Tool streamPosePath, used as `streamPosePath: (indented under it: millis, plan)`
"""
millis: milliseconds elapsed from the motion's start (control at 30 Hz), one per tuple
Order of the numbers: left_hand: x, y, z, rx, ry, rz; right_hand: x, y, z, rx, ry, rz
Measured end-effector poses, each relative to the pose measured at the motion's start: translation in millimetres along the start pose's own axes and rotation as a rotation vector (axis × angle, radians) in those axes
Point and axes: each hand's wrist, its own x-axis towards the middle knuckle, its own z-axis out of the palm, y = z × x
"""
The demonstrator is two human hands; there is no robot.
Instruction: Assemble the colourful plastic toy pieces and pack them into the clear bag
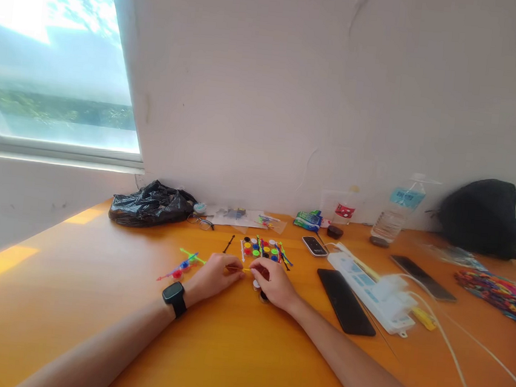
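A thin yellow plastic stick (pixel 246 269) stretches between my two hands over the middle of the table. My left hand (pixel 218 275), with a black watch on its wrist, pinches one end. The fingers of my right hand (pixel 273 282) are closed on the other end. Just beyond them lies a cluster of coloured round pieces (pixel 256 253) and thin sticks, partly hidden by my hands. A dark stick (pixel 229 243) lies apart behind my left hand. Left of that hand sits a joined piece of red, blue and green sticks (pixel 182 265). White and black discs (pixel 264 296) show under my right hand.
Right of my hands are a dark phone (pixel 345 302), a white power strip (pixel 370 289) with cables, and another phone (pixel 423 277). Bottles (pixel 390 218) and a black bag (pixel 484 218) stand at the back right. A black plastic bag (pixel 151 204) and glasses (pixel 201 221) lie back left.
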Motion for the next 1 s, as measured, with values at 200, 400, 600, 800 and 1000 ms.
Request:
streamPosePath:
  millis: [200,400,600,800,1000]
  plan:
    - [0.0,-3.1,1.1,0.039,0.005,0.001,0.5,0.5,-0.7,-0.022,0.007,-0.002]
    - [0.4,-5.2,1.9,0.105,0.0,0.001,0.1,-0.3,-1.2,-0.055,-0.007,-0.019]
    - [2.6,-4.2,0.5,0.126,-0.038,-0.006,-0.1,0.5,0.2,-0.063,-0.009,-0.026]
    - [0.4,-0.5,1.5,0.181,-0.054,0.021,0.8,-2.0,-0.2,-0.105,-0.003,-0.036]
    - [-3.4,7.0,5.5,0.319,-0.008,0.084,0.1,-10.7,-3.5,-0.058,0.0,-0.013]
